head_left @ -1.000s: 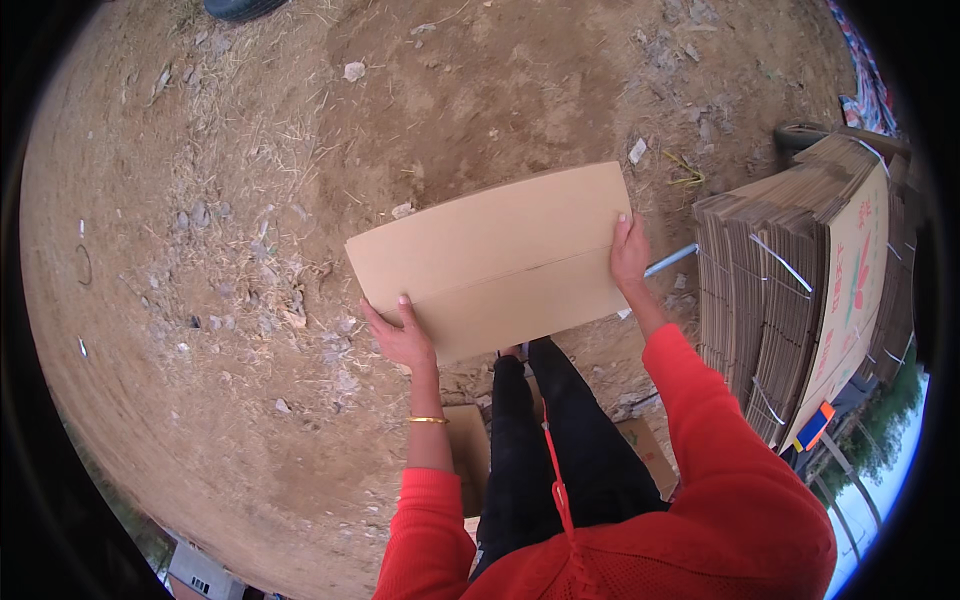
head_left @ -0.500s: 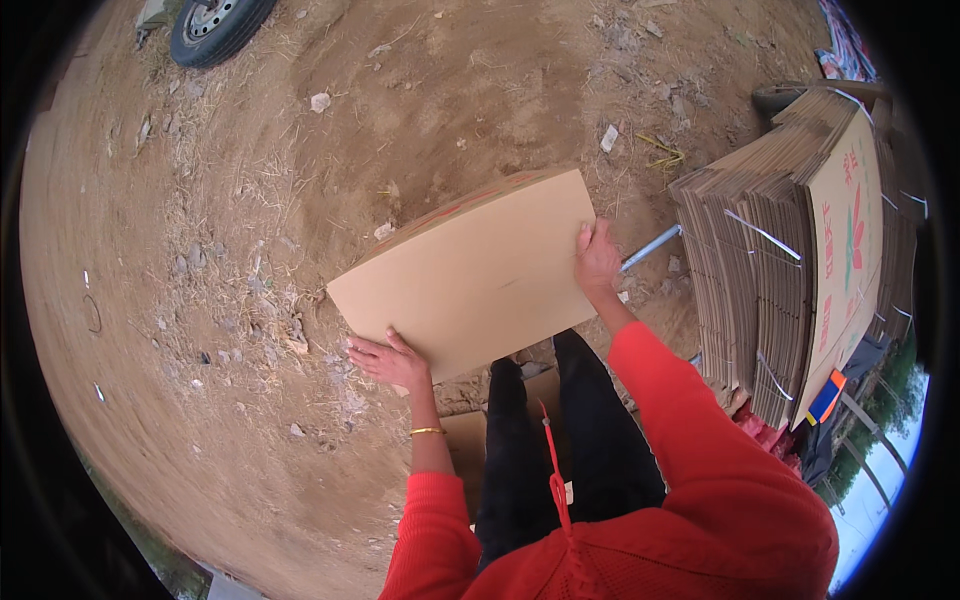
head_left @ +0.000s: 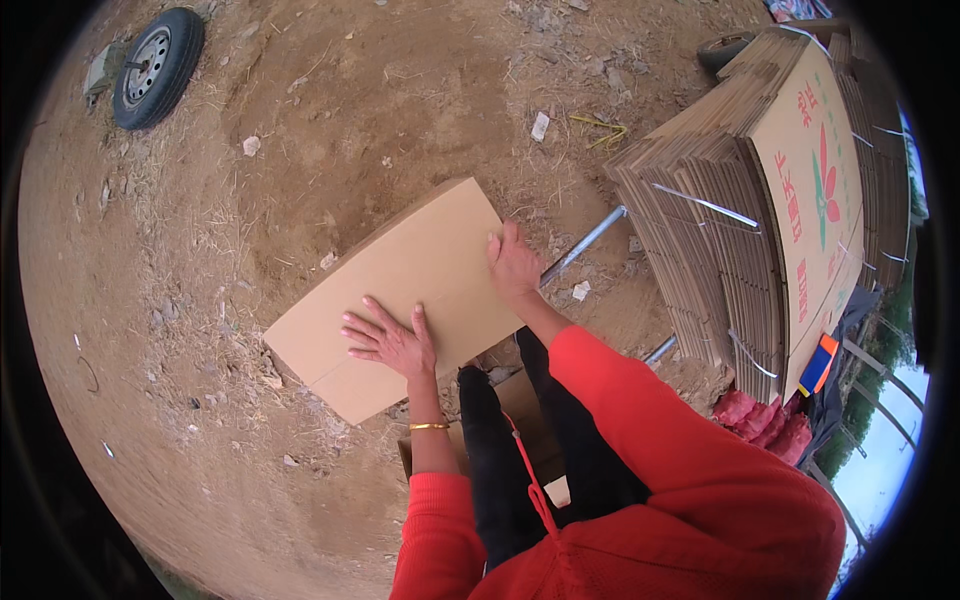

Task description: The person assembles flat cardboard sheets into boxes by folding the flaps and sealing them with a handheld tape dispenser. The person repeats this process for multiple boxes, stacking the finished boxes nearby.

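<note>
I judge the step in hand as steadying the cardboard box (head_left: 450, 265), located before my legs (head_left: 490, 470); the next move calls for control at both ends. My left hand (head_left: 398, 348) lies on its upper face, fingers spread. My right hand's (head_left: 517, 268) fingers curl at the right edge; whether pinching, I cannot tell. Face: plain brown, flat.

The box (head_left: 420, 250) is smooth, matt brown cardboard; the stacked cartons (head_left: 690, 270) are cardboard too, their layered edges rough and ribbed, bound with shiny, plastic-looking white straps (head_left: 705, 204). The pole (head_left: 590, 238) looks like dull grey metal, the tyre (head_left: 187, 58) matt black rubber, the bracelet (head_left: 429, 426) glossy gold-coloured metal, the sweater (head_left: 650, 410) knitted red cloth, the ground (head_left: 390, 110) rough, dry earth
</note>
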`<control>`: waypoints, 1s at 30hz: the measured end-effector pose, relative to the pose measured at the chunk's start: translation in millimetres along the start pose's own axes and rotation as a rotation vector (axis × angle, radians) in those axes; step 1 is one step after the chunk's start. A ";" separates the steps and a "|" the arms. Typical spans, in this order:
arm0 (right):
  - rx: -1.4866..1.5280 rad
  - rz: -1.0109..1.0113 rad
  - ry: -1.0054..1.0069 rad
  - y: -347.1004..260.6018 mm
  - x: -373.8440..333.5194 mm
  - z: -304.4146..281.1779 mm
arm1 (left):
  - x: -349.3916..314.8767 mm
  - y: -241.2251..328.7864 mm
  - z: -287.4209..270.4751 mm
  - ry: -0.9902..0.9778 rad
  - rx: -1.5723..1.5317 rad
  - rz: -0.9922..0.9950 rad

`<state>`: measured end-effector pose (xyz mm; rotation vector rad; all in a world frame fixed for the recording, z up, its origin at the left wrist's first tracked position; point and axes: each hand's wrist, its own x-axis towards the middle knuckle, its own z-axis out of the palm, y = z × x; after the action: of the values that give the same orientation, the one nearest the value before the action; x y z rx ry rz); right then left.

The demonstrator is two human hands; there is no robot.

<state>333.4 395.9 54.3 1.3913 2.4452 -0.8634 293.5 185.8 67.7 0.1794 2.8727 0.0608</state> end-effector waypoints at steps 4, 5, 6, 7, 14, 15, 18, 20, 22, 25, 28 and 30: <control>0.192 -0.100 0.012 13.3 1.0 0.1 | 5.0 2.0 4.5 -0.038 -0.007 0.010; 0.230 -0.158 -0.003 17.2 0.2 -3.6 | 7.2 -0.2 7.9 -0.058 0.001 -0.004; 0.229 -0.208 0.023 24.2 -5.3 -9.2 | 7.5 0.8 9.6 -0.067 -0.006 -0.009; 0.256 -0.233 0.057 34.2 -13.2 -21.4 | 6.9 3.1 14.4 -0.045 -0.015 0.000; 0.107 -0.299 0.533 158.1 -103.9 -357.1 | 9.2 -6.3 26.3 -0.015 0.131 -0.058; 0.004 -0.171 0.639 191.6 -115.5 -398.4 | 10.7 -5.5 24.1 -0.011 0.139 -0.069; -0.330 0.213 0.889 334.8 -150.3 -475.9 | 11.6 -13.5 24.8 -0.038 0.135 -0.094; -0.653 0.538 0.881 473.2 -206.7 -499.1 | 17.1 -6.0 18.5 -0.080 0.103 -0.063; -0.667 0.869 0.707 550.0 -238.5 -493.3 | 19.6 0.6 2.7 -0.103 0.085 -0.043; -0.268 0.797 0.505 630.0 -260.8 -507.2 | 16.0 1.7 8.5 -0.112 0.056 -0.028; -0.370 0.819 0.585 647.9 -249.7 -507.5 | 11.9 6.3 12.1 -0.112 0.037 -0.053; -0.051 0.725 0.570 624.1 -228.3 -495.5 | 13.1 -1.0 -2.5 -0.091 0.045 -0.063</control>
<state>1032.6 758.4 312.7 2.5155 1.9477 -0.2456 280.2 186.5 66.6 0.0969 2.7879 -0.0237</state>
